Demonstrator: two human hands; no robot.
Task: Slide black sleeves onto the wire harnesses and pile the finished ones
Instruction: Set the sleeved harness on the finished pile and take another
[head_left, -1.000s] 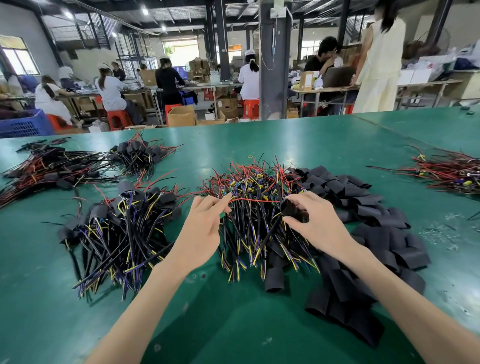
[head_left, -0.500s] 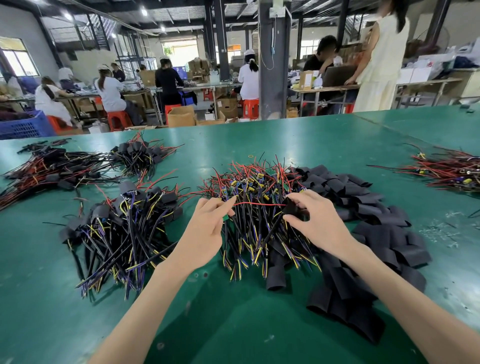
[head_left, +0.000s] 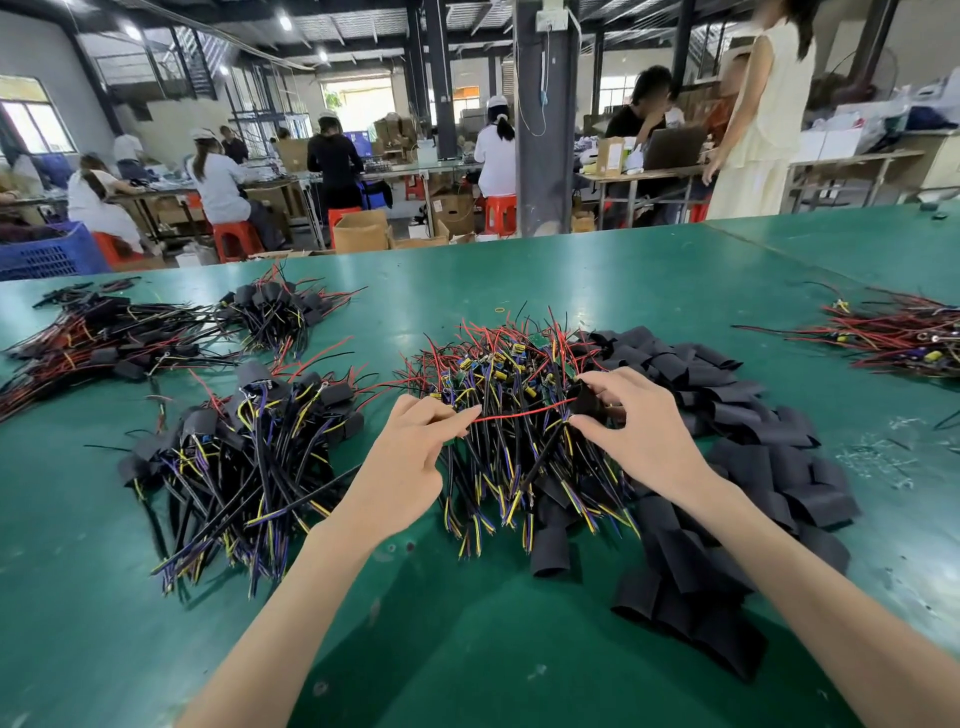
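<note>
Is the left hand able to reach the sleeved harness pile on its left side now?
Probably yes. The left hand pinches the red wire, but the sleeved harness pile lies close beside it with nothing between.

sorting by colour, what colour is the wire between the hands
Red; the wire runs from left hand to black sleeve in right hand, best in head view.

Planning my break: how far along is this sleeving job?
Done: sleeved harnesses piled at left. In hand: left hand pinches a red wire, right hand holds a black sleeve at its end. Left: the middle heap of bare harnesses, many loose sleeves.
</note>
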